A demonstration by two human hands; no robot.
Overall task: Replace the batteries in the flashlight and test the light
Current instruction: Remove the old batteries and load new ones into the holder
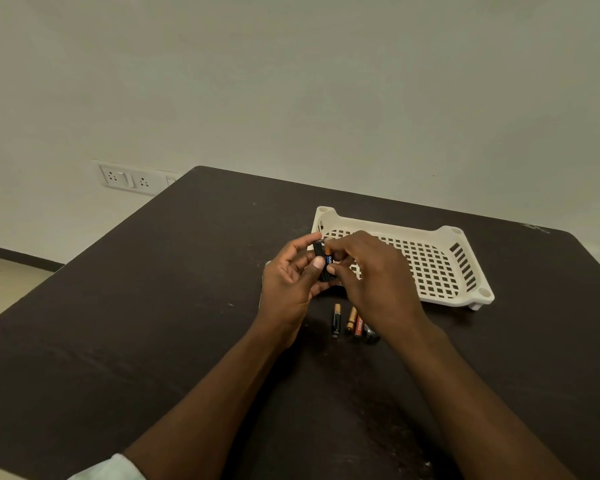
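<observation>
In the head view we held a black battery holder (pixel 318 259) above the dark desk (pixel 174 306), our left hand (pixel 288 289) gripping it while our right hand (pixel 371 271) pinched a battery (pixel 328 259) against it. Loose batteries (pixel 349 320) lay near the white basket (pixel 465 271).

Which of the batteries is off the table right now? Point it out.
The black-and-copper battery pinched between the left hand and right hand; the other batteries lie on the table below the hands.
</observation>
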